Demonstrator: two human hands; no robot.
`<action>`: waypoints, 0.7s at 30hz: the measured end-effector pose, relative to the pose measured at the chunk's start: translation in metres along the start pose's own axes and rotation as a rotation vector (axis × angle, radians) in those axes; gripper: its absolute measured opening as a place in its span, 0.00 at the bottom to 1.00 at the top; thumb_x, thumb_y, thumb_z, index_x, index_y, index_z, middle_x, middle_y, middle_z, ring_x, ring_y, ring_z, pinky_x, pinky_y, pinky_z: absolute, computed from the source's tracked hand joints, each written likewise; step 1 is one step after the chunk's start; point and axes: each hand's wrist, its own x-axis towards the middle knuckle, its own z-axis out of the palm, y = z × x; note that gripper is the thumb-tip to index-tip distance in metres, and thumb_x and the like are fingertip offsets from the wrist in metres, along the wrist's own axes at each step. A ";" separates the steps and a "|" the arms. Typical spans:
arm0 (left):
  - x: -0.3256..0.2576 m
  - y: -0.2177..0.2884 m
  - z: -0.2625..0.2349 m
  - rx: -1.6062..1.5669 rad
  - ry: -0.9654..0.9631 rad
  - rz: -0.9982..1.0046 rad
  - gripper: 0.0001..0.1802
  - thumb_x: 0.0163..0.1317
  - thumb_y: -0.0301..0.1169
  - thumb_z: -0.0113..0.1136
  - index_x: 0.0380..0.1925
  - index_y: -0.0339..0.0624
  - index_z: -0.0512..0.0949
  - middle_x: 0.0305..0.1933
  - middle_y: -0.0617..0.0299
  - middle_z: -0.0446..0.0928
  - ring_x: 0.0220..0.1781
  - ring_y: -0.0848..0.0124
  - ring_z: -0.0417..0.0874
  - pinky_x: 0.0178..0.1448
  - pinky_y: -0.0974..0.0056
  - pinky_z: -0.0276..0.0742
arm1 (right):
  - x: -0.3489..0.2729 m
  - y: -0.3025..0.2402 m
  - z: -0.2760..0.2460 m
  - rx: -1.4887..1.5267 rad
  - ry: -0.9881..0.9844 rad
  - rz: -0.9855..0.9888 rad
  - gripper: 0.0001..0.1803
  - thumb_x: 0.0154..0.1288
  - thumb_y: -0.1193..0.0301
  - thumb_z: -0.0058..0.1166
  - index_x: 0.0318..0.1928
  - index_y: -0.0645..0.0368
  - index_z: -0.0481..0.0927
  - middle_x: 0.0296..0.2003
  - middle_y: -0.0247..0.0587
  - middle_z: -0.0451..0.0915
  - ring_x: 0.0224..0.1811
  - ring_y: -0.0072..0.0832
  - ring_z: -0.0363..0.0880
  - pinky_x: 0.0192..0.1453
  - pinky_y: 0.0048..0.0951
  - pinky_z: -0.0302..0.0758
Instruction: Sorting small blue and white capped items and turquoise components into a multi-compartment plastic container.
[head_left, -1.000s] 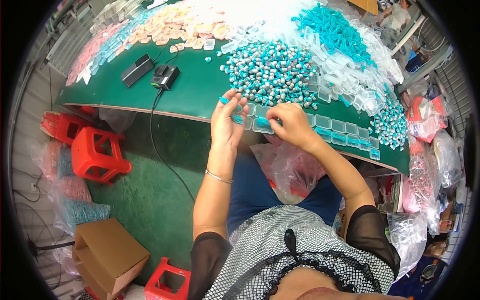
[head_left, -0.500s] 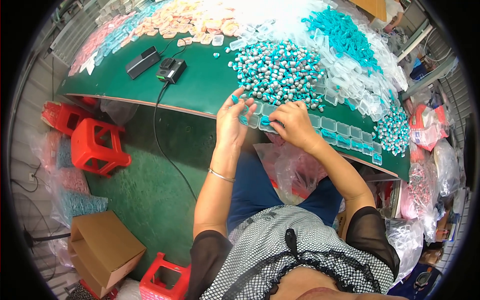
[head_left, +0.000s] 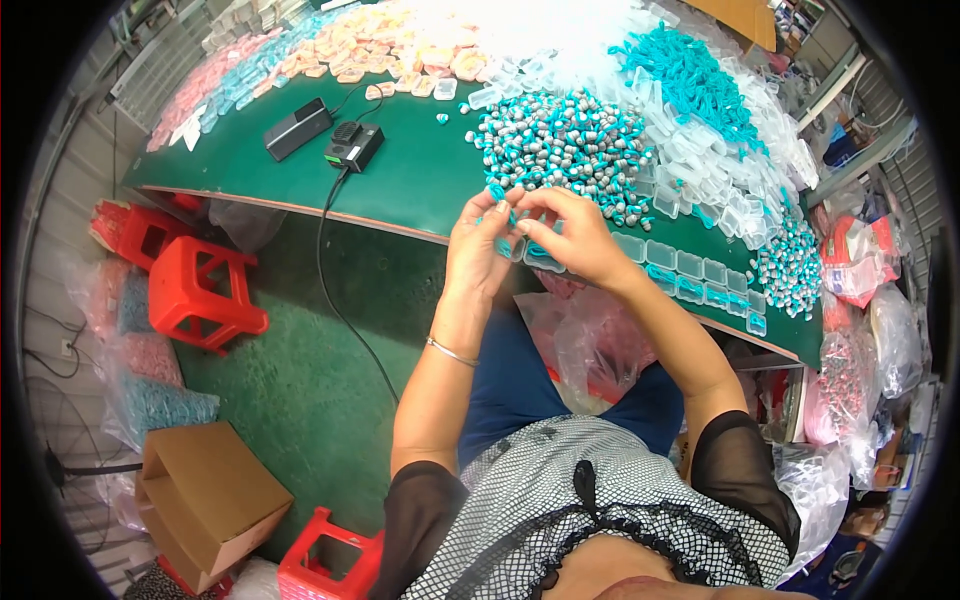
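Note:
At the table's near edge my left hand (head_left: 478, 250) is closed around several small teal pieces (head_left: 497, 192) that stick out between its fingers. My right hand (head_left: 575, 238) has its thumb and fingertips brought together right beside the left fingertips. Whatever it pinches is too small to make out. Under and beside the right hand runs a row of small clear plastic cases (head_left: 690, 265), lids lifted, along the edge. Several hold a teal piece (head_left: 660, 274). Just beyond both hands lies a heap of small grey-and-teal capped pieces (head_left: 560, 140).
A pile of teal pieces (head_left: 690, 85) and loose clear cases (head_left: 690, 160) spread at the right. Orange cases (head_left: 400, 50) lie at the back. A black device (head_left: 355, 147) with a cable sits left on the green table (head_left: 400, 190). Red stools (head_left: 205, 290) stand below.
My right hand has moved left and up from the open cases to meet the fingertips of my left hand. The view has shifted slightly.

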 end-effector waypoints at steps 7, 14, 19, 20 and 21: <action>0.002 0.004 -0.006 -0.139 -0.120 -0.067 0.17 0.68 0.26 0.52 0.55 0.37 0.68 0.55 0.54 0.75 0.55 0.66 0.76 0.59 0.59 0.73 | 0.015 0.006 0.026 0.196 0.063 0.174 0.08 0.57 0.78 0.59 0.39 0.63 0.80 0.34 0.35 0.82 0.33 0.18 0.80 0.37 0.23 0.77; 0.006 0.031 -0.021 -0.123 0.140 0.104 0.16 0.68 0.27 0.52 0.54 0.38 0.69 0.57 0.49 0.73 0.60 0.56 0.75 0.63 0.51 0.73 | 0.007 0.017 0.019 0.052 0.070 0.124 0.04 0.55 0.76 0.58 0.33 0.59 0.81 0.29 0.34 0.81 0.28 0.21 0.79 0.32 0.26 0.75; 0.007 0.046 -0.037 -0.059 0.228 0.121 0.10 0.66 0.29 0.57 0.47 0.44 0.74 0.33 0.65 0.74 0.30 0.75 0.73 0.40 0.63 0.75 | -0.002 0.018 0.020 -0.373 -0.086 -0.209 0.05 0.51 0.74 0.59 0.31 0.52 0.80 0.28 0.33 0.78 0.32 0.33 0.78 0.38 0.35 0.69; 0.008 0.047 -0.037 -0.013 0.247 0.089 0.10 0.66 0.30 0.58 0.46 0.44 0.74 0.30 0.67 0.72 0.27 0.77 0.70 0.35 0.66 0.72 | -0.002 0.018 0.021 -0.486 -0.106 -0.261 0.06 0.51 0.75 0.59 0.32 0.52 0.80 0.30 0.32 0.78 0.34 0.31 0.77 0.41 0.34 0.67; 0.009 0.044 -0.034 0.010 0.270 0.119 0.11 0.65 0.30 0.58 0.46 0.44 0.74 0.28 0.69 0.69 0.25 0.78 0.65 0.31 0.69 0.65 | -0.002 0.018 0.023 -0.485 -0.105 -0.264 0.06 0.51 0.75 0.59 0.32 0.52 0.80 0.30 0.32 0.78 0.34 0.31 0.77 0.41 0.34 0.67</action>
